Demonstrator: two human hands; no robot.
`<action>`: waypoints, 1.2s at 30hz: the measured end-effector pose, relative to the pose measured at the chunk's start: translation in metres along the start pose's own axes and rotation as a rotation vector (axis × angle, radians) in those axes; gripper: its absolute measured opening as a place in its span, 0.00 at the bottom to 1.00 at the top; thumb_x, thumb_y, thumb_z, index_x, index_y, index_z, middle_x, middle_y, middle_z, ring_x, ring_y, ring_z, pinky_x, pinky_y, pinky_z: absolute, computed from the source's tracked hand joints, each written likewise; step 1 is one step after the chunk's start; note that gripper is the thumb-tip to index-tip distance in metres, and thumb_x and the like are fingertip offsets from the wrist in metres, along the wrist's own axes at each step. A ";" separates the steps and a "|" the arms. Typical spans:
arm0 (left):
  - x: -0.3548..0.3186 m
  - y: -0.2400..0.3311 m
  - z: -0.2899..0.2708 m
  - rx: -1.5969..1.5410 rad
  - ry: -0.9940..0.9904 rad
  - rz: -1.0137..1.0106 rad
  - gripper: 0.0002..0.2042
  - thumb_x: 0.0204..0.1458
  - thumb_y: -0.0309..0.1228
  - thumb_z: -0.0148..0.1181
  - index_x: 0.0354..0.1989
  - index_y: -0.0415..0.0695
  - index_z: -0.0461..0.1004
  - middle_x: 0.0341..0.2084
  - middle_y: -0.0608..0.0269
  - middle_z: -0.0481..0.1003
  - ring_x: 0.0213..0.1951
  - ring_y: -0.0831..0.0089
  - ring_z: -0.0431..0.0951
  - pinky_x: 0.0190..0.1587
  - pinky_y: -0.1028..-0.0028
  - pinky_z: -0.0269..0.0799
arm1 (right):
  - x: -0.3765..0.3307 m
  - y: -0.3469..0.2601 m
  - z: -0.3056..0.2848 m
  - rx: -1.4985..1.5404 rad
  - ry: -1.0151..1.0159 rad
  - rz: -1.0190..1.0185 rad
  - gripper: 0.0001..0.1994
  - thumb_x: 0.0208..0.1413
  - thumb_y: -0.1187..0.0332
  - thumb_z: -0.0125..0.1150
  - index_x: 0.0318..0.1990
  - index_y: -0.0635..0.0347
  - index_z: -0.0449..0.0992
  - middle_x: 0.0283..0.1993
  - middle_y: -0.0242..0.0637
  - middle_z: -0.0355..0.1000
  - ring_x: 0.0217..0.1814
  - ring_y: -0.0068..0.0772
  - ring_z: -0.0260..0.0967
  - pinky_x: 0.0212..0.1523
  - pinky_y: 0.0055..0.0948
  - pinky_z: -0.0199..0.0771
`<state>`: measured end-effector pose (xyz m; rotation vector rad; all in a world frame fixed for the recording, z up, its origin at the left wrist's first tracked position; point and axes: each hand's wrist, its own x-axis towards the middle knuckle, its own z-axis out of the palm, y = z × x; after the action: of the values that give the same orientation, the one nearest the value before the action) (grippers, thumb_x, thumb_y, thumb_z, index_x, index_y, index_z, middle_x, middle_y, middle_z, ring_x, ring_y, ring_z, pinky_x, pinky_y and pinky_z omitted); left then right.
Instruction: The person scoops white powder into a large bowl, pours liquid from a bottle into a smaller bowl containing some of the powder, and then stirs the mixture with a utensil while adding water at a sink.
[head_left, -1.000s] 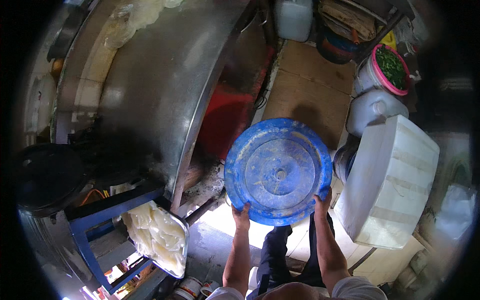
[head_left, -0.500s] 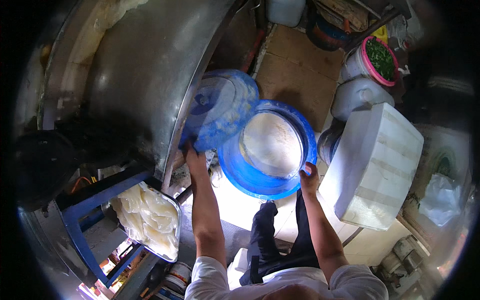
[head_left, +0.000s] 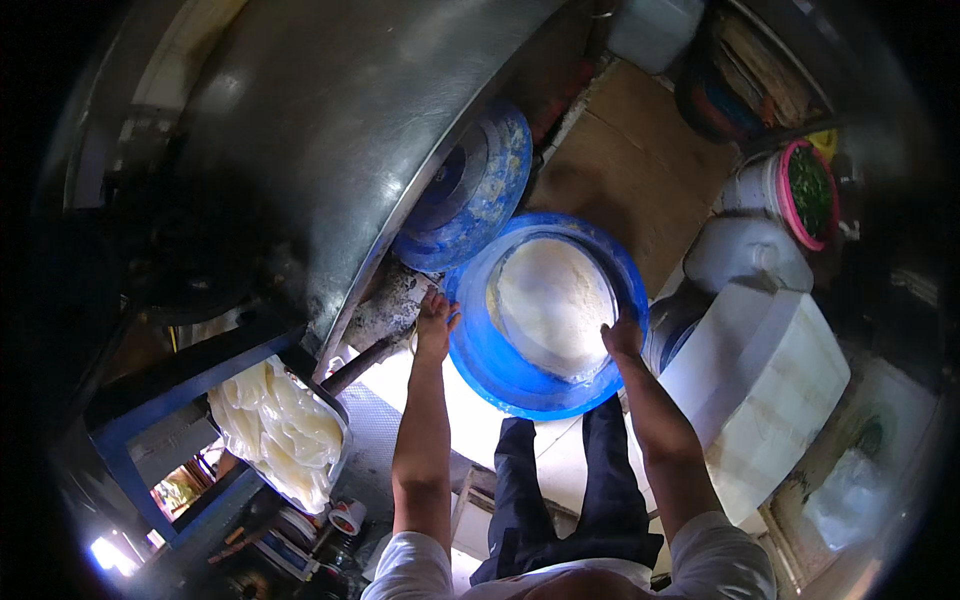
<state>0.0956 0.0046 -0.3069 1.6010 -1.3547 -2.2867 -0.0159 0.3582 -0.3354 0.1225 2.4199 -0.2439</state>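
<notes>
Head view: both hands, left and right, clenched on opposite rims of blue tub, probably steadying its pale contents; lid propped aside.

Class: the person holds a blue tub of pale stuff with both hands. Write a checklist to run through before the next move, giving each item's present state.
1. Left hand on the blue tub rim: ok.
2. Right hand on the opposite rim: ok.
3. Lid off: ok, the blue lid leans against the steel drum.
4. Pale contents inside the tub, none seen spilled: ok.
5. Tub level: cannot tell, the fisheye bends edges.
6. Room on the right: not ok, the white box stands close by.
</notes>
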 end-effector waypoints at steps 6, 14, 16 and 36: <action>0.010 -0.012 0.032 0.706 0.017 0.459 0.23 0.53 0.29 0.55 0.59 0.43 0.60 0.56 0.59 0.59 0.49 0.65 0.67 0.48 0.68 0.68 | 0.017 0.026 0.020 0.078 0.146 -0.210 0.21 0.40 0.66 0.56 0.46 0.61 0.70 0.42 0.57 0.71 0.44 0.57 0.70 0.46 0.44 0.71; -0.026 -0.018 0.040 0.171 -0.080 0.204 0.12 0.50 0.20 0.50 0.43 0.38 0.70 0.33 0.63 0.72 0.33 0.78 0.70 0.35 0.80 0.67 | 0.011 0.009 -0.024 0.031 -0.043 -0.077 0.22 0.40 0.64 0.58 0.45 0.63 0.70 0.42 0.57 0.72 0.45 0.57 0.70 0.47 0.43 0.71; -0.050 -0.054 0.018 0.164 -0.113 0.104 0.07 0.52 0.21 0.50 0.38 0.40 0.71 0.29 0.66 0.72 0.27 0.79 0.69 0.29 0.81 0.66 | 0.012 0.013 -0.035 -0.037 -0.046 -0.111 0.22 0.40 0.64 0.59 0.45 0.64 0.70 0.41 0.56 0.72 0.44 0.56 0.71 0.47 0.42 0.72; -0.324 -0.103 -0.013 -0.314 0.050 -0.204 0.21 0.43 0.22 0.52 0.49 0.39 0.66 0.42 0.59 0.71 0.43 0.66 0.72 0.46 0.67 0.69 | -0.253 0.076 0.020 1.442 -0.561 0.396 0.13 0.40 0.77 0.59 0.37 0.59 0.72 0.34 0.32 0.71 0.34 0.28 0.69 0.33 0.27 0.71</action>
<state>0.3001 0.2151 -0.1353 1.7388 -0.8017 -2.3998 0.1994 0.4224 -0.1957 0.9797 1.2155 -1.5223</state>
